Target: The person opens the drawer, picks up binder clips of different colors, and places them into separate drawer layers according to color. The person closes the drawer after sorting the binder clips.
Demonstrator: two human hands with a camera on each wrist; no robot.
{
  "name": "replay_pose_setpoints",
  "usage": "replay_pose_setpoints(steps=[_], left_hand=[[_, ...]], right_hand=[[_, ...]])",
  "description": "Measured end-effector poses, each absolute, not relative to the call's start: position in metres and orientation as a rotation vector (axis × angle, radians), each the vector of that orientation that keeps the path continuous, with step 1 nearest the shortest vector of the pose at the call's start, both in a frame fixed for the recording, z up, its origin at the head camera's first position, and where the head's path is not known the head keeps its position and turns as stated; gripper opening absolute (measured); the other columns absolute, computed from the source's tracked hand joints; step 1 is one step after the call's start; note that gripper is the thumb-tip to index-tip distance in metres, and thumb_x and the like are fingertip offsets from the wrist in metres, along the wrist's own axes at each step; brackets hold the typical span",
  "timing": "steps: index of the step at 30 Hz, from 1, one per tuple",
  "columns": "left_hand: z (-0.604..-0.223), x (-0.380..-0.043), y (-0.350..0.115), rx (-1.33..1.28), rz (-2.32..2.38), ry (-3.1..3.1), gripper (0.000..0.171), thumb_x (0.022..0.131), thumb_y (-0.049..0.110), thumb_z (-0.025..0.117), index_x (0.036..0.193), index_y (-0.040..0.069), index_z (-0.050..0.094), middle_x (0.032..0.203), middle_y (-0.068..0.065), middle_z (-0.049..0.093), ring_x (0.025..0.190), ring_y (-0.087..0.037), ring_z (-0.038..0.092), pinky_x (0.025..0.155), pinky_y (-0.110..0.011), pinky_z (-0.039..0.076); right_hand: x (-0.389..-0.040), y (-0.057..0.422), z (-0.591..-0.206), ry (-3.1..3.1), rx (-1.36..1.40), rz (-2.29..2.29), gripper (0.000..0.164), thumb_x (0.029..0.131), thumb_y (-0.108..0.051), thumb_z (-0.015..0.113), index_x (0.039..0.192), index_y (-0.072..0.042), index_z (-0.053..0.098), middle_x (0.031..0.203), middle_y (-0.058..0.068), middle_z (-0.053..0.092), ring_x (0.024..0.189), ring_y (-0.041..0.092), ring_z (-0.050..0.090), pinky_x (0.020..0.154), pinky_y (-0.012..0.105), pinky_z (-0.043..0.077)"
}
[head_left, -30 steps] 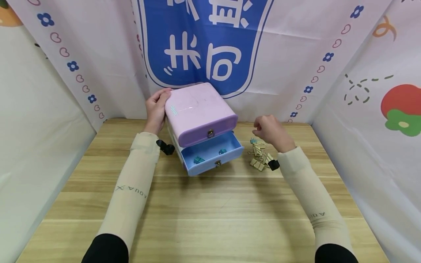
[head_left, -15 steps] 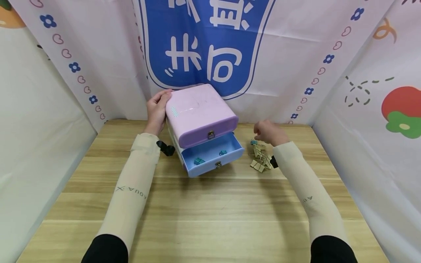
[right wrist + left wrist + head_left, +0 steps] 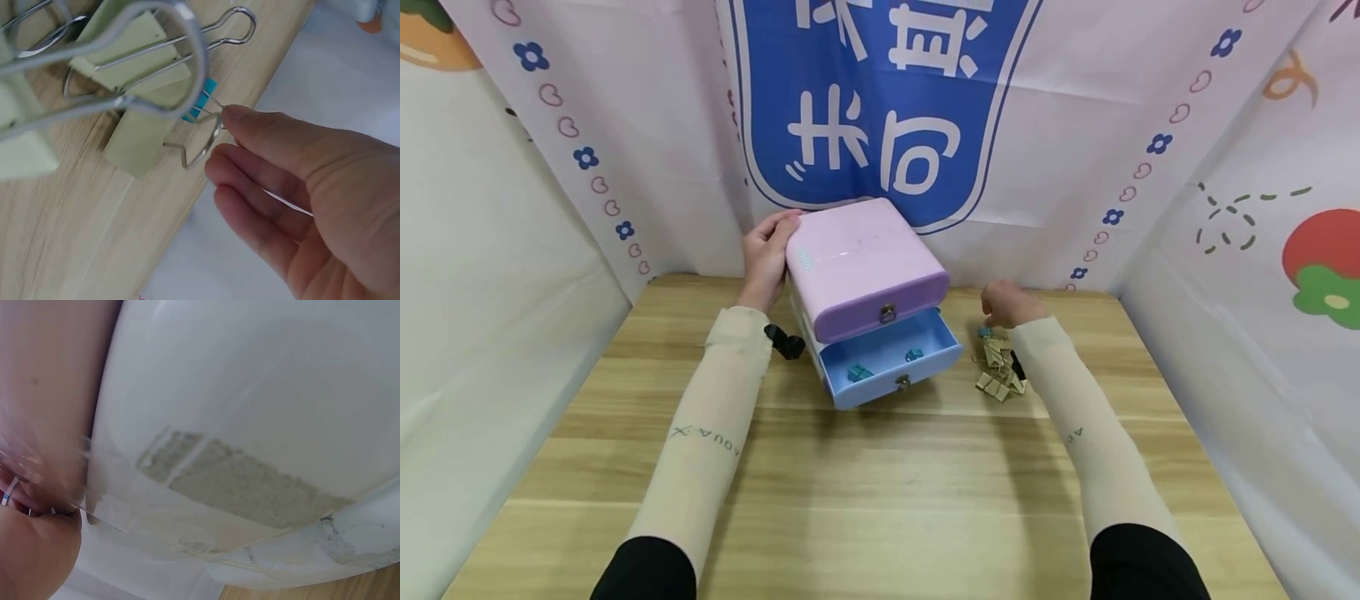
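Observation:
My left hand grips the back left corner of a small storage box with a lilac top. Its light-blue drawer is pulled out below and holds two teal binder clips. In the left wrist view, fingers lie against the white side wall. My right hand is at the far end of a pile of pale yellow binder clips. In the right wrist view, its thumb and fingers pinch the wire handle of a small blue binder clip.
The wooden table ends at a printed cloth backdrop just behind the box. Cloth walls stand on both sides. Wire handles of the yellow clips stick up close to the right hand.
My right hand has come down and closer to the small blue clip at the pile's far end. The left hand keeps its place on the box. The head view has shifted slightly.

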State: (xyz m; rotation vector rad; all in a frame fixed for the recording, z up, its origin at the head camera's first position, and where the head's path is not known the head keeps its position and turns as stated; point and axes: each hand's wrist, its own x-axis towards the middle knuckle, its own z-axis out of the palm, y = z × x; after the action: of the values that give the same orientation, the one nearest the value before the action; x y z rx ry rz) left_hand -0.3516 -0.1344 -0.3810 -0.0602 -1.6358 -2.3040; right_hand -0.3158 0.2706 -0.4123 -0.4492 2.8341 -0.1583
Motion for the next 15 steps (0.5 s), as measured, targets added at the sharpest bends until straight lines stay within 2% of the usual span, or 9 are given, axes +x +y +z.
replay_pose_setpoints(steps=[6, 15], left_hand=[[-0.3845, -0.3511, -0.1342, -0.047, -2.313, -1.665, 0.022, 0.097, 0.021, 0.078, 0.115, 0.007, 0.079, 0.107, 0.003, 0.076, 0.103, -0.012, 0.065, 0.086, -0.021, 0.054], [-0.3825, -0.3513, -0.1367, -0.06, -2.309, -1.665, 0.025, 0.097, 0.022, 0.078, 0.117, 0.007, 0.079, 0.109, 0.003, 0.076, 0.104, -0.012, 0.066, 0.086, -0.021, 0.054]], right_hand=[[-0.3139, 0.271, -0.4163, 2.785, -0.348, -0.221, 0.016, 0.092, -0.002, 0.078, 0.108, 0.001, 0.076, 0.112, 0.018, 0.075, 0.102, 0.033, 0.07, 0.092, 0.046, 0.06], [-0.319, 0.2732, -0.4197, 2.757, -0.374, -0.274, 0.005, 0.094, -0.002, 0.075, 0.099, -0.002, 0.077, 0.098, 0.014, 0.077, 0.087, 0.025, 0.07, 0.08, 0.038, 0.061]])
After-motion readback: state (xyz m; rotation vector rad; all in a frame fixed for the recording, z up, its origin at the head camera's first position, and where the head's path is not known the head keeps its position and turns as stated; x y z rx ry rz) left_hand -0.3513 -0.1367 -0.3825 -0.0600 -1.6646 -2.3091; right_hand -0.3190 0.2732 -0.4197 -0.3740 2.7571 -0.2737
